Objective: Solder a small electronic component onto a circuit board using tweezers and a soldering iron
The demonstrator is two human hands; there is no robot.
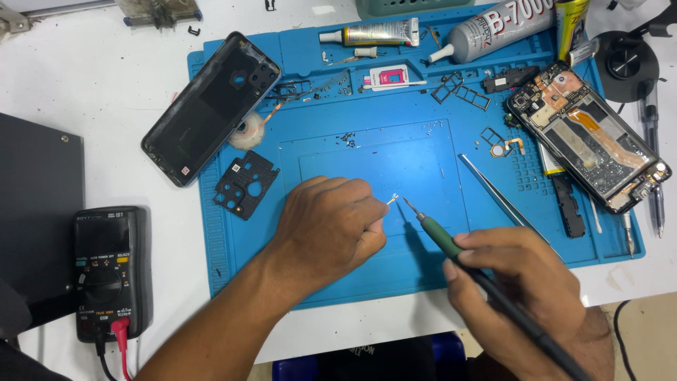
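The left hand (pixel 331 229) rests on the blue work mat (pixel 367 275), its fingers curled closed and pinching a tiny metal part (pixel 393 200) at the fingertips, just above the mat's centre panel. The right hand (pixel 525 296) is wrapped closed around a green-handled soldering iron (pixel 444 240), held like a pen; the iron's tip points up and left and sits just beside the small part, whether touching it cannot be told.

The mat lies on a white desk (pixel 92 77). At the mat's upper left corner a dark phone back cover (pixel 211 106) lies tilted, partly overhanging the mat. Below it sits a black perforated bracket (pixel 245 185). At the right edge an opened phone body (pixel 589 137) lies with its inner parts exposed. A pair of metal tweezers (pixel 501 197) lies diagonally between the hands and that phone. Two glue tubes (pixel 381 33) lie along the mat's top edge, the larger one to the right. A dark multimeter (pixel 107 271) with a red lead plugged in stands on the desk, well left of the mat.
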